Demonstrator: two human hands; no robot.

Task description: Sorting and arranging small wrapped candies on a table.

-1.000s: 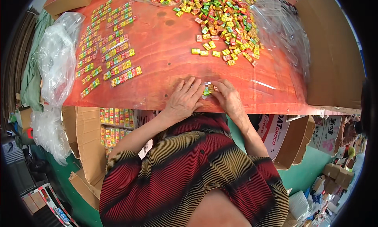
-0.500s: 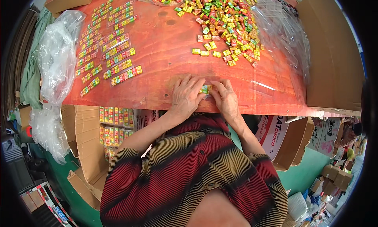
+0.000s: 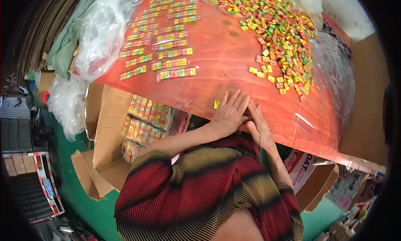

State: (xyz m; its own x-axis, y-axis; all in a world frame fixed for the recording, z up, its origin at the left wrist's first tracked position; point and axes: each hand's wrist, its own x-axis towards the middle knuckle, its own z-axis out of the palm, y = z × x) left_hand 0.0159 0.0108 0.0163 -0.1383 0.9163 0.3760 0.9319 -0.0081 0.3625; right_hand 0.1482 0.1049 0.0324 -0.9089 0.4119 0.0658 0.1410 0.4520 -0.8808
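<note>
At the table's near edge my left hand [image 3: 228,117] lies palm down, its fingers stretched out flat toward the far side. My right hand [image 3: 261,130] meets it at the fingertips, fingers straight and thumb apart. A small yellow box [image 3: 216,104] shows just left of my left fingers; whatever lies under the hands is mostly hidden. Farther left, short rows of small red, yellow and green boxes [image 3: 177,73] in clear wrap lie in columns. A large heap of loose boxes of the same kind [image 3: 288,36] spreads over the far right.
Crumpled clear plastic [image 3: 102,36] hangs over the table's left edge, and clear sleeves [image 3: 334,65] lie right of the heap. A tall cardboard panel [image 3: 367,103] borders the right side. Below the red table [image 3: 217,57], an open carton [image 3: 110,128] holds packed rows [image 3: 144,128].
The view has turned, so the table appears tilted. My fingers were curled around a short row of boxes; now they are straightened and lie over that spot, covering most of it.
</note>
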